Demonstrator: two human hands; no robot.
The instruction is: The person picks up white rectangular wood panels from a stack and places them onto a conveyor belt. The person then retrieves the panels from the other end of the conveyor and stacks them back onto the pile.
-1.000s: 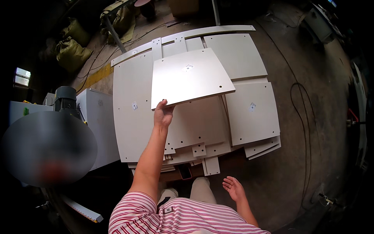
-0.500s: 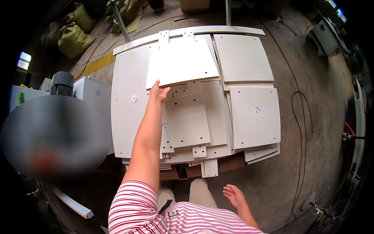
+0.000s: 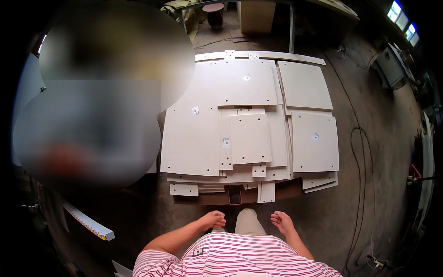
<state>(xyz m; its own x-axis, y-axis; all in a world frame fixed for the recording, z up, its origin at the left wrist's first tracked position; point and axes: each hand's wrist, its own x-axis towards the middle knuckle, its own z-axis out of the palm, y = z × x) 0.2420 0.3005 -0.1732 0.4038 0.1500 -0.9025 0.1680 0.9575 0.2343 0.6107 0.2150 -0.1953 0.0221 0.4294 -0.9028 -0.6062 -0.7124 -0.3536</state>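
My left hand (image 3: 213, 219) is in front of my body, fingers loosely bent and holding nothing. Level with it on the other side, my right hand (image 3: 281, 222) hangs empty with its fingers apart. Both are just short of the near edge of a stack of white boards. On top at the back lies a white panel (image 3: 244, 87) with a label and dark holes near its corners. A smaller white panel (image 3: 250, 138) lies nearer to me. Two more rest on the right: a far panel (image 3: 305, 85) and a near panel (image 3: 315, 143). A large white panel (image 3: 191, 145) lies on the left.
A phone (image 3: 235, 195) lies on the brown support at the stack's near edge. A long white strip (image 3: 272, 57) runs along the far side. Black cables (image 3: 361, 184) trail over the floor at right. Blurred patches cover the left side.
My left hand has let go of the white panel at the back and drawn in to my body. That panel, tilted before, now lies flat. The view has shifted.
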